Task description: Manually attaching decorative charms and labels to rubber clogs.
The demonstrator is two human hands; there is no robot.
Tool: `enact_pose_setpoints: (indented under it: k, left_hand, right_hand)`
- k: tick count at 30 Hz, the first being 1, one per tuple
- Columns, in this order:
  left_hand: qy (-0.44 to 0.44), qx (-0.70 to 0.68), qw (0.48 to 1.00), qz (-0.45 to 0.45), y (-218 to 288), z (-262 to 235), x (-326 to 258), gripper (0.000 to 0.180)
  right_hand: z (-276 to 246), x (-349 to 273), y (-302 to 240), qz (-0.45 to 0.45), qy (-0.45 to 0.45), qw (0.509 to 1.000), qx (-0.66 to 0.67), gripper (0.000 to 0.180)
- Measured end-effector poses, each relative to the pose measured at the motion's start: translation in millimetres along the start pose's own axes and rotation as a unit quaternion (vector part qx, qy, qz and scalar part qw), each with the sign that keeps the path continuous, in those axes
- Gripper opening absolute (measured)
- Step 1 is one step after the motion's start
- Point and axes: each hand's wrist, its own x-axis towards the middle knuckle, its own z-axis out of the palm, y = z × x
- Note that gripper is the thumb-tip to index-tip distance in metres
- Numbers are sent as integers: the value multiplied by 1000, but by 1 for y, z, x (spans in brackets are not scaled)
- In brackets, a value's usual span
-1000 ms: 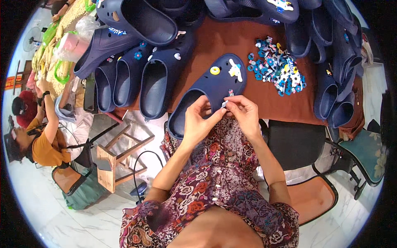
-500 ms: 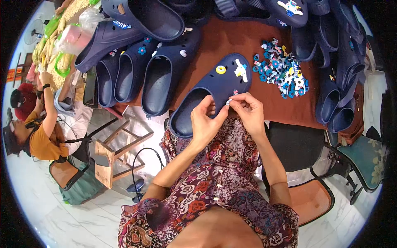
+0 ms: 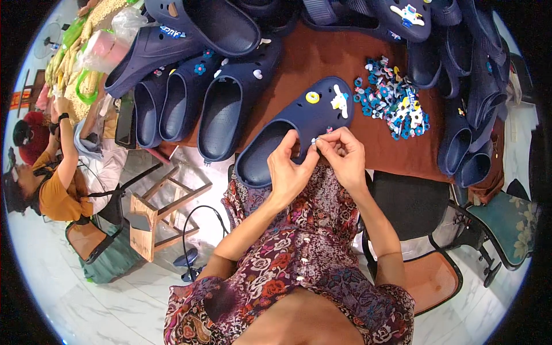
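Between the fingertips of both hands is a small white-and-blue shoe charm (image 3: 314,141). My left hand (image 3: 289,175) pinches it from the left with thumb and fingers. Its other side is gripped by my right hand (image 3: 347,158), fingers curled. Just beyond lies a navy clog (image 3: 298,117), toe pointing far right, heel toward me. A yellow ring charm (image 3: 312,98), a white character charm (image 3: 340,102) and a small pinkish charm (image 3: 329,129) sit on its upper. Right of the toe, a heap of blue, white and yellow charms (image 3: 386,103) rests on the brown cloth (image 3: 402,158).
Several navy clogs (image 3: 221,123) stand at the left, others are piled behind, and more clogs (image 3: 457,138) line the right. A phone (image 3: 124,123) lies at the left edge. Below are a wooden stool (image 3: 144,221) and chairs (image 3: 434,276). Another person (image 3: 66,184) works at the far left.
The pinched charm appears slightly turned, showing more white. Both hands stay nearly in place, and the clog still lies just beyond them.
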Motion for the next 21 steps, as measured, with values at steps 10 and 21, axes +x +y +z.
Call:
enact_pose_setpoints:
  k: [10,21]
  left_hand:
    - [-90,-249,963,-37,-5,-2,9,15]
    - [-167,-272,945,-63,-2,-12,6,37]
  right_hand:
    - [5,-13,-1,-43,66,997,-2,20]
    - [4,-12,-8,-172,50,971,-157,29]
